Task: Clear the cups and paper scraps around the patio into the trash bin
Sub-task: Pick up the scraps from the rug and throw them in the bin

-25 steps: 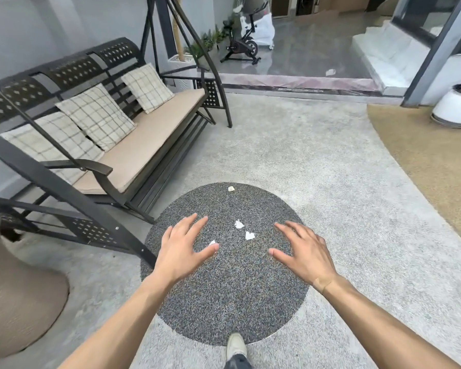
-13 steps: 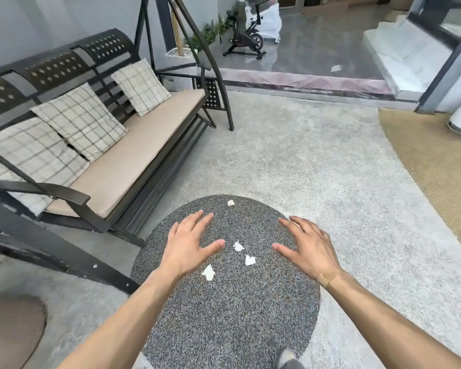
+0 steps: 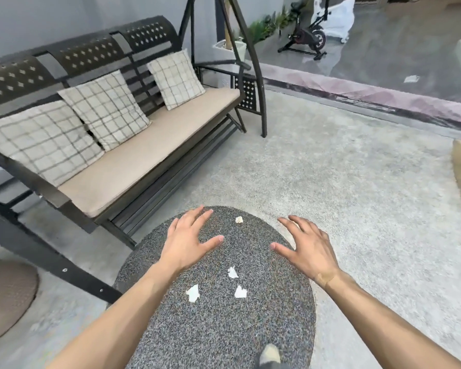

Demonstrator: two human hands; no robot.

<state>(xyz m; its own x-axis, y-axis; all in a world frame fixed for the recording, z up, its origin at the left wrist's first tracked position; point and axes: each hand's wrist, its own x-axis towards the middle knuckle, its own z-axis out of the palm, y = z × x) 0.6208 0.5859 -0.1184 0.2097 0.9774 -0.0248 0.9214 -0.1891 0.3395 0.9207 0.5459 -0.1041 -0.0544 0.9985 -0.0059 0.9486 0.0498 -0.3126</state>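
Observation:
Several white paper scraps lie on a round dark speckled patch (image 3: 224,328) of the patio floor. One scrap (image 3: 193,293) is under my left forearm's edge, another scrap (image 3: 233,272) sits between my wrists, a third scrap (image 3: 240,292) lies just below it. A small crumpled scrap (image 3: 239,219) rests farther off between my fingertips. My left hand (image 3: 188,242) and my right hand (image 3: 308,250) hover palm-down above the patch, fingers spread, holding nothing. Another paper piece (image 3: 411,79) lies on the far glossy floor. No cup or trash bin is in view.
A black metal swing bench (image 3: 133,161) with checked cushions stands at the left, its frame leg (image 3: 64,270) reaching to the patch. A brown woven object (image 3: 6,296) sits at the lower left. An exercise bike (image 3: 306,39) stands far back. My shoe (image 3: 269,355) shows at the bottom.
The view has moved forward and closer to the round patch; the scraps now sit nearer, below my hands. Both hands stay spread and empty.

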